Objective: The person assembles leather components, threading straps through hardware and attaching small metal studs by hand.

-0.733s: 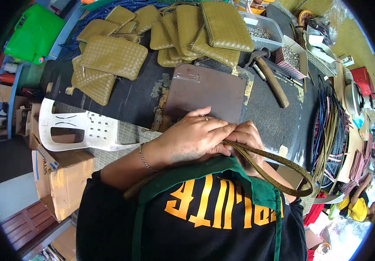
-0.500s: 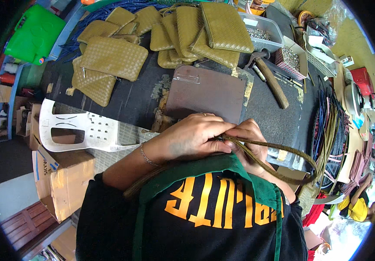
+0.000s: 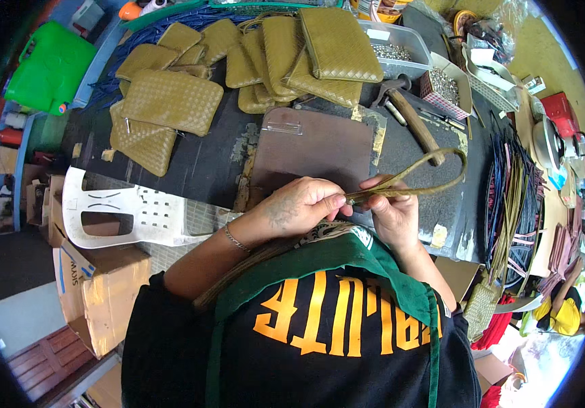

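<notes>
Near the brown board (image 3: pixel 309 149), left hand (image 3: pixel 296 204) and right hand (image 3: pixel 396 212) both pinch the olive strap (image 3: pixel 431 190), apparently adjusting its loop; the next move calls for steady fingertips.

Can't really see the gripped part of the strap (image 3: pixel 464 164), fingers of the left hand (image 3: pixel 299 204) and right hand (image 3: pixel 396 209) cover it. They also block some of the brown board (image 3: pixel 313 146) along its bottom. Frame's top chops off a tub (image 3: pixel 382 9), metal bits (image 3: pixel 391 52) upper right are too tiny to identify, and the person (image 3: pixel 565 316) lower right is kinda blurry.
</notes>
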Motion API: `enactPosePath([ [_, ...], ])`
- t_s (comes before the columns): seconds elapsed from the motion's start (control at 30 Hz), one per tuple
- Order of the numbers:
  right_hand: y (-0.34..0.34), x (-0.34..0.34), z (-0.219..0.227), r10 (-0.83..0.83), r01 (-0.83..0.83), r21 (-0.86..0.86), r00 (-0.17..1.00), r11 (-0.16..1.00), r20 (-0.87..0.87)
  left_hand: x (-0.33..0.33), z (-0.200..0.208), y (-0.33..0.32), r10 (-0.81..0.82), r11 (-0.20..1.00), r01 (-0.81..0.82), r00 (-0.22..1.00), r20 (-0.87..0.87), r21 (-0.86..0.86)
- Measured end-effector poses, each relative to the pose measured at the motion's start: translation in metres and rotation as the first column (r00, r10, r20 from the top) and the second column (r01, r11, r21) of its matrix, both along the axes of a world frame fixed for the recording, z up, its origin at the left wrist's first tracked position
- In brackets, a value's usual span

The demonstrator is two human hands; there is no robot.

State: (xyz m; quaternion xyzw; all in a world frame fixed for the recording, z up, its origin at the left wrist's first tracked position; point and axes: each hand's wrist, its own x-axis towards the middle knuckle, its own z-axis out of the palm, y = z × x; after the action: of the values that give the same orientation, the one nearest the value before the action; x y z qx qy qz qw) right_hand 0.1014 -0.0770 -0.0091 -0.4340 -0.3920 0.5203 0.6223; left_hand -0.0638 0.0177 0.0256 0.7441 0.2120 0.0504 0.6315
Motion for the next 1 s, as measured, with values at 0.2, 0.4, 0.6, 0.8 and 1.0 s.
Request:
enactPosePath([
  [0.2, 0.009, 0.006, 0.003, 0.053, -0.052, 0.011, 0.997, 0.999, -0.062, 0.001, -0.018, 0.003, 0.026, 0.882, 0.026, 0.994, 0.102, -0.471],
  [0.4, 0.015, 0.010, -0.008, 0.104, -0.100, 0.043, 0.991, 0.994, -0.081, 0.002, -0.013, 0.002, 0.056, 0.864, -0.023, 0.997, 0.050, -0.503],
  [0.6, 0.011, 0.002, -0.002, 0.026, -0.040, -0.078, 0.985, 0.996, -0.169, 0.000, -0.001, -0.002, 0.102, 0.965, -0.096, 0.995, 0.012, -0.244],
  [0.8, 0.011, -0.004, 0.002, -0.059, 0.033, -0.131, 0.978, 0.991, -0.199, -0.001, -0.003, -0.012, 0.187, 0.977, -0.176, 0.978, 0.088, -0.125],
  [1.0, 0.015, -0.007, 0.011, -0.068, 0.048, -0.132, 0.985, 0.990, -0.158, 0.001, -0.001, -0.011, 0.192, 0.953, -0.207, 0.977, 0.090, 0.221],
])
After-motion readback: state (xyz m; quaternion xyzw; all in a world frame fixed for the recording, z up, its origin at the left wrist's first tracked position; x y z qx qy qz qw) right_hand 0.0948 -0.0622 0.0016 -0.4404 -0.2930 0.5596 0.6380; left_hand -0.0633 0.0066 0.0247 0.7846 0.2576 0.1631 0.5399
